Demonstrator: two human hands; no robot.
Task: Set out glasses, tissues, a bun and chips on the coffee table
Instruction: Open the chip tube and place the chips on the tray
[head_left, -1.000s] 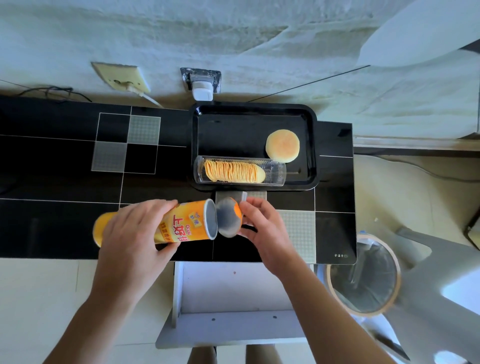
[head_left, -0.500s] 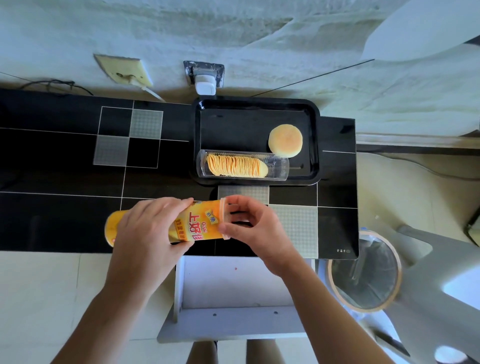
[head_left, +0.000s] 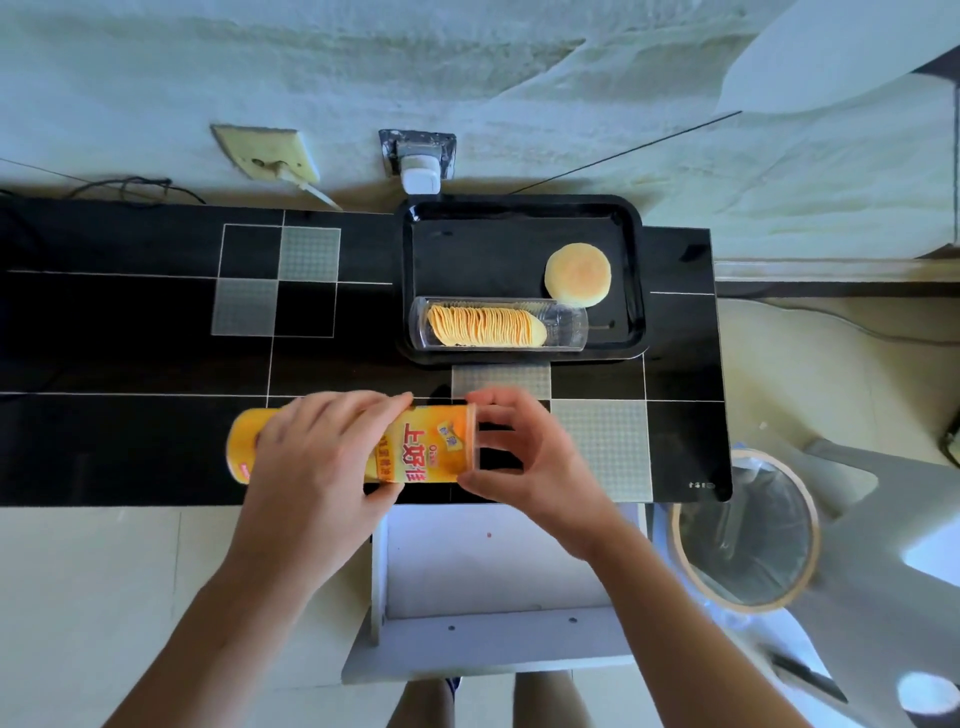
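An orange chips can (head_left: 426, 447) lies sideways above the front of the black coffee table (head_left: 130, 322). My left hand (head_left: 317, 467) wraps around its middle. At the can's right end my right hand (head_left: 524, 457) grips the lid, which sits on the can's mouth. Behind them a black tray (head_left: 519, 234) holds a clear plastic sleeve of stacked chips (head_left: 488, 326) and a round pale bun (head_left: 577, 274) at its right. No glasses or tissues are in view.
An open white drawer (head_left: 493, 566) juts out below the table's front edge. A round bin (head_left: 745, 530) with a tan rim stands at the right beside a grey stool. Wall sockets with a white plug (head_left: 420, 156) are behind the tray.
My right hand brought the lid from beside the can's open mouth onto it. The can shifted slightly left and turned more level in my left hand.
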